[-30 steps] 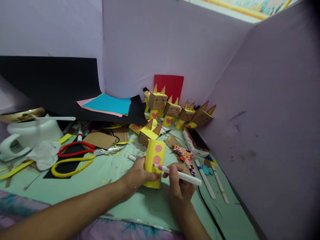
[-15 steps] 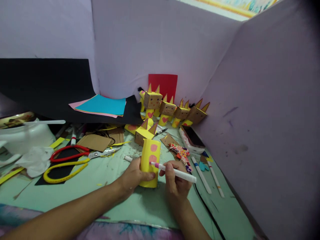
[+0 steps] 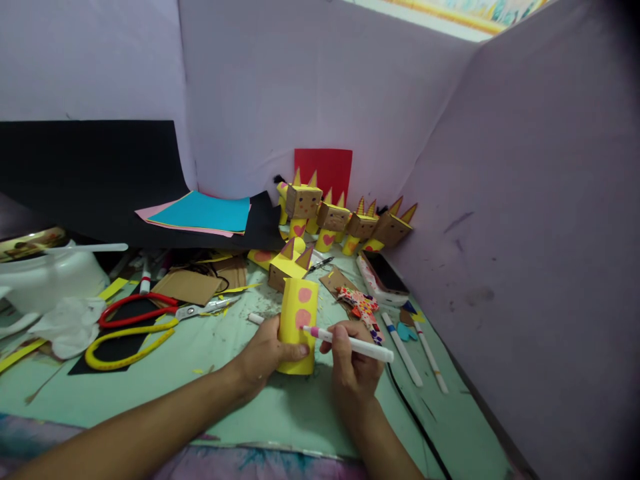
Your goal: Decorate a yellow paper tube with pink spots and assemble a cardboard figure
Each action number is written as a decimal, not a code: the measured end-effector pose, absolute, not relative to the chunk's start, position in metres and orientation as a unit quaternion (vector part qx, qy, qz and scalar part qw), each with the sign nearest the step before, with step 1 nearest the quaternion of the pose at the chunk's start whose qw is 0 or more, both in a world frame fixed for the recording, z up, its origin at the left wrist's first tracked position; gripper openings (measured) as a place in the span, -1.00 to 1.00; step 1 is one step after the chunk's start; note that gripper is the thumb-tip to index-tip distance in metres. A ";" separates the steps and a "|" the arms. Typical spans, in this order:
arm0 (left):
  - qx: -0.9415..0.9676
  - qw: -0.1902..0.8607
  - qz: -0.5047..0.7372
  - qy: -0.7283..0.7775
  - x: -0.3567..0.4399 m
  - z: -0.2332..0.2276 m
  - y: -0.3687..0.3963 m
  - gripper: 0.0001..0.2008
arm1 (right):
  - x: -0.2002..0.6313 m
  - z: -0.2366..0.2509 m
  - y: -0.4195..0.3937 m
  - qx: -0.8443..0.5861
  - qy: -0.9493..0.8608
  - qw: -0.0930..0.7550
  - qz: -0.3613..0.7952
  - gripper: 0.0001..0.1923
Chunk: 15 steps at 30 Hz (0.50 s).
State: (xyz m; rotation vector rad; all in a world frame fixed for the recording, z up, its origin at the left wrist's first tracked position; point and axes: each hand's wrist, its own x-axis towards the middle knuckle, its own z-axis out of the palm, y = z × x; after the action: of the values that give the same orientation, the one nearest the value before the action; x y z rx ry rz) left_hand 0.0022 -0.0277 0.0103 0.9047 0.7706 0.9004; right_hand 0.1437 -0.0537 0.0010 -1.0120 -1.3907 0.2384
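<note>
My left hand (image 3: pixel 267 357) is wrapped round a yellow paper tube (image 3: pixel 299 300), its thumb across the tube's lower front. Pink-red spots run down the tube's face. In my right hand (image 3: pixel 354 363) is a white marker (image 3: pixel 360 346) with a pink tip end, gripped like a pen. Its tip meets the lower edge of the second spot. A white stick, perhaps another marker (image 3: pixel 255 319), shows just behind my left hand. Beyond the tube lies a yellow-and-brown cardboard head (image 3: pixel 286 268) with pointed ears.
Several yellow cardboard animal figures (image 3: pixel 304 200) stand at the back. Scissors (image 3: pixel 135 331), cardboard pieces (image 3: pixel 189 285) and a white pot (image 3: pixel 55 280) lie left. On the right are a phone (image 3: pixel 384 272), patterned paper (image 3: pixel 361 303), markers (image 3: pixel 403 350) and a black cable (image 3: pixel 415 420).
The view has shifted very slightly. Both hands keep their hold, and the marker tip stays at the second spot, whose pink fill looks a little fuller.
</note>
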 end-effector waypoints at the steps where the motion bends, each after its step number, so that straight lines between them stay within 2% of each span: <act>1: 0.411 0.734 0.410 0.353 0.002 0.011 -0.028 -0.51 | 0.143 0.002 -0.054 -0.444 -0.605 0.653 0.100 -0.77; 5: 0.409 0.728 0.409 0.367 0.002 0.010 -0.028 -0.47 | 0.141 0.006 -0.056 -0.452 -0.577 0.675 0.078 -0.73; 11: 0.415 0.724 0.415 0.361 0.002 0.006 -0.026 -0.45 | 0.142 0.000 -0.055 -0.444 -0.634 0.628 0.076 -0.77; 15: 0.421 0.727 0.413 0.351 0.002 0.006 -0.027 -0.48 | 0.143 -0.001 -0.054 -0.451 -0.631 0.626 0.081 -0.77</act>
State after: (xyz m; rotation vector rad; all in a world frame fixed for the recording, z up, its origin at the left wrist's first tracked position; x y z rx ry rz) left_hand 0.0020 -0.0267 0.0058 0.9287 0.7727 0.9107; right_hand 0.1426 -0.0541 -0.0011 -1.0349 -1.4478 0.1854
